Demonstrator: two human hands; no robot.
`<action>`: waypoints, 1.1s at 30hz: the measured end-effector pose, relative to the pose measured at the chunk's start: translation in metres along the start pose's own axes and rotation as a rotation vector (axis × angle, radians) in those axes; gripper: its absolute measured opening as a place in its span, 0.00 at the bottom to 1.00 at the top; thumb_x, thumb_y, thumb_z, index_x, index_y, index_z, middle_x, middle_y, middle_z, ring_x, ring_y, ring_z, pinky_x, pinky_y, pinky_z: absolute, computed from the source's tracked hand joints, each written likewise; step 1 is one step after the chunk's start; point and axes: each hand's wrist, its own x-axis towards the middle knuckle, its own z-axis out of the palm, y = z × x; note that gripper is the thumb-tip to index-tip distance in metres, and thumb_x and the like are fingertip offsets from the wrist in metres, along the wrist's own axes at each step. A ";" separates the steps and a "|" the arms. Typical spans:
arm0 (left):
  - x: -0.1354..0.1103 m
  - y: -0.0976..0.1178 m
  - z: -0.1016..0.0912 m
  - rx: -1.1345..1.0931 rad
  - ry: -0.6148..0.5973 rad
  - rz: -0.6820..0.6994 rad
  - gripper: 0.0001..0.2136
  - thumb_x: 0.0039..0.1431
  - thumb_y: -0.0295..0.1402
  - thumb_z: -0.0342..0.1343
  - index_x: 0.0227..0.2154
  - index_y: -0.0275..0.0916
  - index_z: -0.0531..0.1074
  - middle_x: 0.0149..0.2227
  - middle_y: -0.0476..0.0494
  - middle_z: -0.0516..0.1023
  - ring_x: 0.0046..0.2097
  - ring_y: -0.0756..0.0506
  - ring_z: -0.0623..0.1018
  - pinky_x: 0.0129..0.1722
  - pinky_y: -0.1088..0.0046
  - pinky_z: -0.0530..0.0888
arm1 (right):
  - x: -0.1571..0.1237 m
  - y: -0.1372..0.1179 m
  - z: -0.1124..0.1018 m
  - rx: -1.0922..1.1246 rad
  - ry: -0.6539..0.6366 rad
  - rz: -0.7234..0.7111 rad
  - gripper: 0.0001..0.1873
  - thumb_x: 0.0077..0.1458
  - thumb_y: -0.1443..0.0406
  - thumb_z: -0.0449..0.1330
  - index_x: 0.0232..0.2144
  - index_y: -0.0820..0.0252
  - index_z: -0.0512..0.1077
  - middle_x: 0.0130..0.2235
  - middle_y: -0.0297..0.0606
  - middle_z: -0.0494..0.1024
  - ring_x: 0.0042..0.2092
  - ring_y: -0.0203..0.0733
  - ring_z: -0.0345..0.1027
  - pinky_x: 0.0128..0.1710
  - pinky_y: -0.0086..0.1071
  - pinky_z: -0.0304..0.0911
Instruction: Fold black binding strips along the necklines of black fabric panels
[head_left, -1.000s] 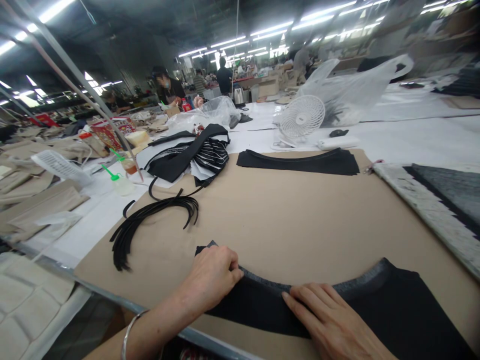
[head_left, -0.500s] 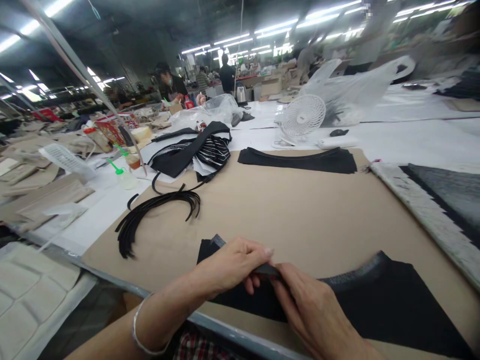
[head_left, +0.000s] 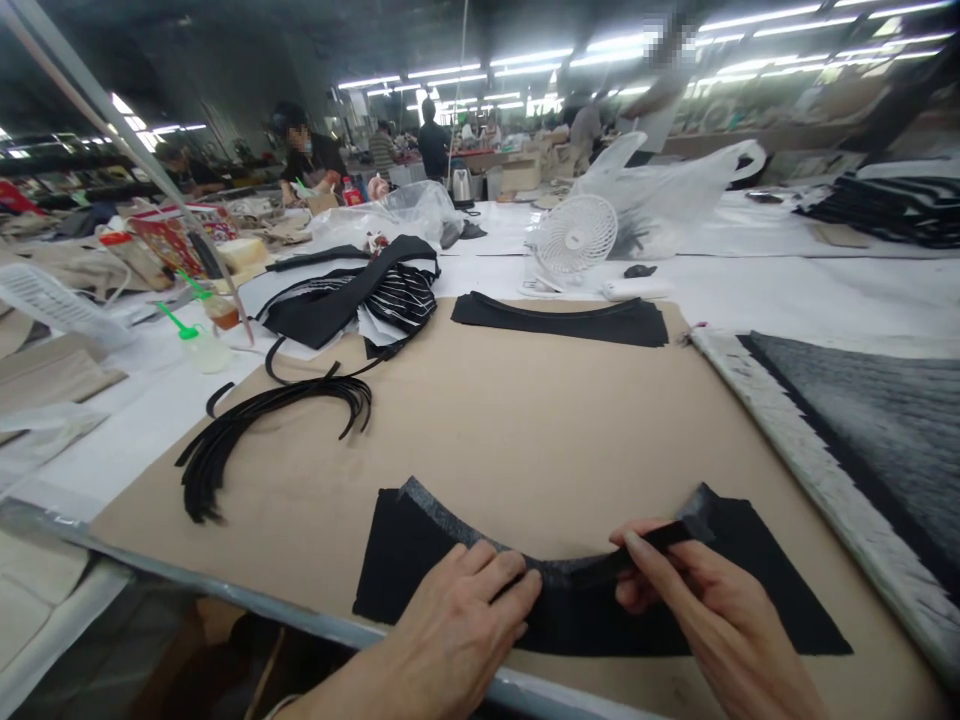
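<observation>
Left hand (head_left: 469, 610) lies palm down with its fingers bent and close together, the tips pressed on the inner curve of a black fabric panel (head_left: 405, 570); whether it also pinches the cloth I cannot tell. To its right, the right hand (head_left: 697, 590) is clamped, thumb against fingers, on a narrow black strip (head_left: 667, 537), which runs back along the curved edge toward the left fingertips. The panel lies beneath both hands, one end reaching out to the left of the left hand, the other to the right of the right hand. A grey band (head_left: 442, 515) edges its curve beyond the left hand.

Under the panel is a brown sheet (head_left: 480, 420) on the bench (head_left: 780, 295). Farther out and leftward from the left hand lies a bundle of black strips (head_left: 262, 415), with a pile of black and striped pieces (head_left: 360, 305) behind it. Straight ahead of the hands, well apart, sits a curved black stack (head_left: 559, 322), then a white fan (head_left: 577, 235).
</observation>
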 end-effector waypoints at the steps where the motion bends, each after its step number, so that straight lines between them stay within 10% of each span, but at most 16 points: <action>1: -0.001 -0.001 0.003 0.021 0.016 0.003 0.16 0.64 0.29 0.50 0.54 0.42 0.64 0.51 0.45 0.72 0.45 0.43 0.72 0.45 0.63 0.72 | 0.000 -0.002 -0.006 0.003 0.031 0.002 0.22 0.55 0.47 0.57 0.33 0.61 0.75 0.23 0.37 0.76 0.26 0.43 0.72 0.26 0.30 0.70; 6: -0.004 -0.005 0.010 0.090 0.112 -0.028 0.16 0.65 0.31 0.49 0.55 0.44 0.64 0.54 0.42 0.70 0.49 0.41 0.72 0.50 0.60 0.71 | -0.006 -0.004 -0.026 -0.012 0.087 -0.018 0.21 0.56 0.49 0.56 0.35 0.61 0.75 0.23 0.36 0.76 0.25 0.42 0.72 0.25 0.29 0.71; 18: -0.005 -0.020 0.000 0.034 0.093 -0.011 0.18 0.64 0.25 0.47 0.56 0.41 0.62 0.49 0.42 0.72 0.48 0.42 0.71 0.50 0.61 0.70 | 0.010 -0.001 0.011 -0.290 -0.460 -0.472 0.12 0.63 0.65 0.52 0.49 0.56 0.67 0.45 0.39 0.74 0.47 0.39 0.68 0.48 0.32 0.66; 33: -0.008 -0.009 -0.004 -0.482 0.259 -0.319 0.33 0.54 0.23 0.55 0.62 0.54 0.56 0.51 0.46 0.68 0.49 0.44 0.69 0.51 0.65 0.69 | 0.015 0.013 0.016 -0.416 -0.545 -0.632 0.23 0.63 0.75 0.42 0.57 0.57 0.61 0.47 0.42 0.69 0.48 0.39 0.64 0.49 0.34 0.64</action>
